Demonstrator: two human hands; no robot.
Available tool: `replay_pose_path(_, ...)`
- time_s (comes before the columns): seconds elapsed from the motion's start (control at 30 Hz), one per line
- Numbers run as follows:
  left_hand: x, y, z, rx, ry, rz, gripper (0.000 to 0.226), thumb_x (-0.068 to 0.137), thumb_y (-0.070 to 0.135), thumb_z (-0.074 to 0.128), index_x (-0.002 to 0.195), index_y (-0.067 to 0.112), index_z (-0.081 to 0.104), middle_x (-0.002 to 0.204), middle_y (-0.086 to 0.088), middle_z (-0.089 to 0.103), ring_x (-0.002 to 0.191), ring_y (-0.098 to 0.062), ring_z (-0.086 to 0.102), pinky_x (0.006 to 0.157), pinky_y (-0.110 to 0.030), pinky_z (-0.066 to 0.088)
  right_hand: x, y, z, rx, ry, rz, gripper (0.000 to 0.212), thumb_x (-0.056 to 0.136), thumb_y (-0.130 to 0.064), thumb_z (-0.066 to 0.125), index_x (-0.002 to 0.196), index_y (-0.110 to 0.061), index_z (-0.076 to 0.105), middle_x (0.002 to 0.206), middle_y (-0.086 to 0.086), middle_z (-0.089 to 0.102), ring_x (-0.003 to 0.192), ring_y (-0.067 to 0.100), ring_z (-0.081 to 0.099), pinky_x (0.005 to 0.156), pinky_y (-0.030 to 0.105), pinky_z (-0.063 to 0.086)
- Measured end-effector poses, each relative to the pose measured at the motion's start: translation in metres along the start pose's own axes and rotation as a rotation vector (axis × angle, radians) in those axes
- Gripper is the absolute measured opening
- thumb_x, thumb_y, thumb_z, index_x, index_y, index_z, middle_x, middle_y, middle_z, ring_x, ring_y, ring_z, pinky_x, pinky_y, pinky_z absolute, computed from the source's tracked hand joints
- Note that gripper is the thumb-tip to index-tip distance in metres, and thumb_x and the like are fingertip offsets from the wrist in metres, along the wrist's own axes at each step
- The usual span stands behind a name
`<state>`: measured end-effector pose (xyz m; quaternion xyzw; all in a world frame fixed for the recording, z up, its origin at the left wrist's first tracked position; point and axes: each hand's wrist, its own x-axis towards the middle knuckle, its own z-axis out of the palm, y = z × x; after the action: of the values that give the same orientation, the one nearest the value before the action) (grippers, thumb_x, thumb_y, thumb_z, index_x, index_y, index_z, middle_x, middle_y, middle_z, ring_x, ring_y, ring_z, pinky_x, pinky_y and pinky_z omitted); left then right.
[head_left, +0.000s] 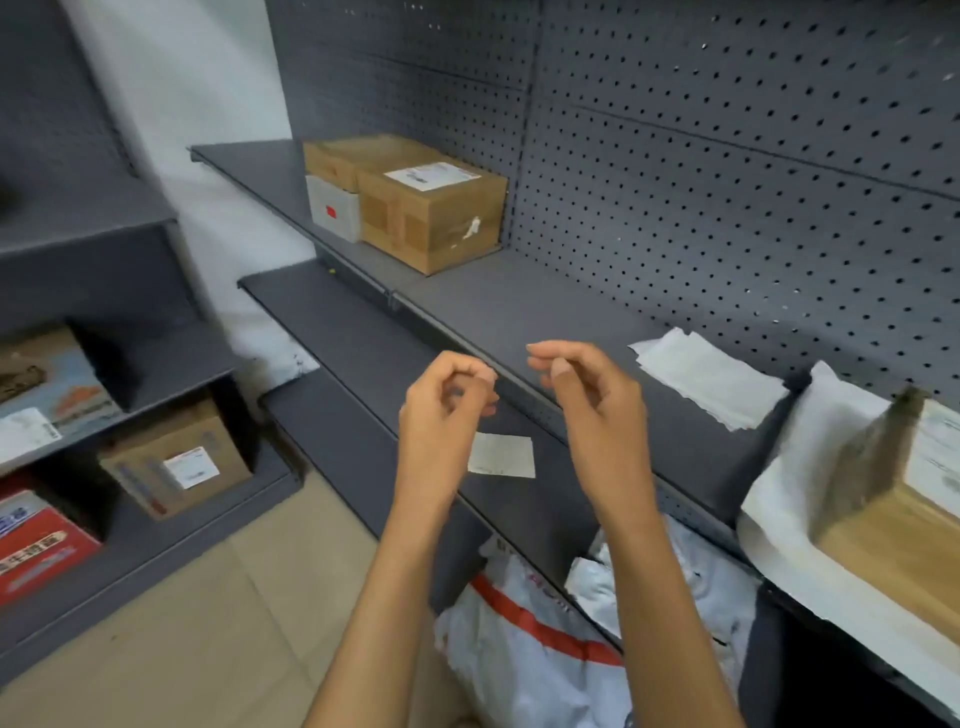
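My left hand (441, 410) is raised before the grey shelves, its fingers curled in against the thumb with nothing visible between them. My right hand (597, 400) hovers beside it a short gap away, fingers loosely bent and holding nothing. A small white paper slip (501, 454) shows just below and between the hands, over the lower shelf (353, 332); whether it lies there or is in the air I cannot tell.
A stack of white sheets (711, 379) lies on the middle shelf (545, 312). At right, a cardboard box (893, 525) sits on white wrapping. Brown boxes (415, 202) stand at the far left. White mail bags (545, 639) lie below. More boxes (176, 462) fill the left rack.
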<state>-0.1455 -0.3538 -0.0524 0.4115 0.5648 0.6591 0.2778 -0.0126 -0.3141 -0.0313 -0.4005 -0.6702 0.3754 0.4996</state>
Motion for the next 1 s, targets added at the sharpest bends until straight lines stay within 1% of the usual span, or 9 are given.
replay_pose_path(0.17, 0.040, -0.016, -0.027, 0.025, 0.082, -0.033, 0.006, 0.093, 0.013, 0.066, 0.088, 0.009, 0.063, 0.075, 0.009, 0.066, 0.075, -0.010, 0.065, 0.085, -0.044, 0.059, 0.037, 0.016, 0.042, 0.050, -0.046, 0.047, 0.029, 0.102, -0.008, 0.051, 0.102, -0.025, 0.074, 0.102, -0.016, 0.076, 0.101, 0.000, 0.070, 0.099, 0.036, 0.056)
replay_pose_path(0.33, 0.108, -0.031, -0.043, 0.051, 0.113, -0.024, 0.011, 0.092, 0.011, 0.066, 0.082, 0.015, 0.063, 0.072, 0.010, 0.064, 0.073, -0.010, 0.063, 0.076, -0.031, 0.052, 0.095, 0.031, 0.084, 0.061, -0.066, 0.078, 0.027, 0.103, -0.009, 0.052, 0.110, -0.024, 0.073, 0.108, -0.014, 0.076, 0.106, 0.002, 0.070, 0.102, 0.038, 0.054)
replay_pose_path(0.47, 0.163, -0.037, -0.043, 0.088, 0.105, -0.001, 0.014, 0.091, 0.019, 0.063, 0.079, 0.027, 0.065, 0.076, 0.011, 0.067, 0.080, -0.017, 0.066, 0.083, -0.043, 0.054, 0.145, 0.042, 0.107, 0.054, -0.059, 0.095, 0.027, 0.103, -0.010, 0.051, 0.119, -0.025, 0.068, 0.110, -0.014, 0.073, 0.107, 0.008, 0.069, 0.101, 0.044, 0.054)
replay_pose_path(0.53, 0.191, -0.039, -0.043, 0.104, 0.121, 0.025, 0.014, 0.092, 0.021, 0.063, 0.082, 0.030, 0.065, 0.077, 0.008, 0.066, 0.083, -0.020, 0.066, 0.081, -0.042, 0.053, 0.171, 0.047, 0.118, 0.050, -0.063, 0.091, 0.029, 0.104, -0.011, 0.051, 0.123, -0.027, 0.064, 0.112, -0.015, 0.072, 0.110, 0.011, 0.068, 0.102, 0.046, 0.054)
replay_pose_path(0.63, 0.225, -0.043, -0.043, 0.075, 0.125, 0.061, 0.009, 0.095, 0.010, 0.061, 0.096, 0.019, 0.066, 0.075, 0.018, 0.063, 0.072, -0.003, 0.060, 0.076, -0.025, 0.049, 0.203, 0.049, 0.133, 0.048, -0.071, 0.088, 0.035, 0.104, -0.011, 0.049, 0.130, -0.032, 0.059, 0.116, -0.016, 0.068, 0.110, 0.008, 0.066, 0.103, 0.045, 0.053)
replay_pose_path(0.7, 0.244, -0.045, -0.046, 0.067, 0.130, 0.063, 0.013, 0.095, 0.009, 0.061, 0.106, 0.014, 0.065, 0.084, 0.016, 0.063, 0.072, 0.006, 0.057, 0.074, -0.012, 0.046, 0.221, 0.052, 0.144, 0.039, -0.090, 0.094, 0.039, 0.104, -0.011, 0.049, 0.135, -0.034, 0.056, 0.122, -0.016, 0.064, 0.108, -0.002, 0.063, 0.103, 0.043, 0.052)
replay_pose_path(0.77, 0.259, -0.047, -0.048, 0.066, 0.134, 0.056, 0.020, 0.095, 0.011, 0.061, 0.115, 0.017, 0.063, 0.098, 0.009, 0.062, 0.084, 0.008, 0.058, 0.078, -0.009, 0.044, 0.234, 0.055, 0.154, 0.030, -0.121, 0.107, 0.043, 0.104, -0.011, 0.049, 0.137, -0.037, 0.054, 0.128, -0.015, 0.060, 0.107, -0.006, 0.060, 0.104, 0.041, 0.052)
replay_pose_path(0.9, 0.292, -0.055, -0.059, 0.066, 0.146, 0.020, 0.036, 0.096, 0.017, 0.062, 0.130, 0.028, 0.056, 0.127, 0.007, 0.057, 0.122, -0.011, 0.052, 0.097, -0.025, 0.042, 0.256, 0.058, 0.171, 0.018, -0.159, 0.128, 0.046, 0.104, -0.013, 0.050, 0.143, -0.037, 0.048, 0.134, -0.013, 0.053, 0.110, -0.003, 0.058, 0.105, 0.036, 0.050)
replay_pose_path(1.0, 0.317, -0.061, -0.069, 0.042, 0.146, -0.014, 0.045, 0.097, 0.021, 0.062, 0.137, 0.035, 0.048, 0.140, 0.010, 0.051, 0.134, -0.011, 0.044, 0.105, -0.030, 0.037, 0.272, 0.062, 0.184, -0.003, -0.154, 0.137, 0.049, 0.105, -0.016, 0.050, 0.148, -0.038, 0.043, 0.142, -0.013, 0.049, 0.108, -0.005, 0.058, 0.099, 0.024, 0.048)
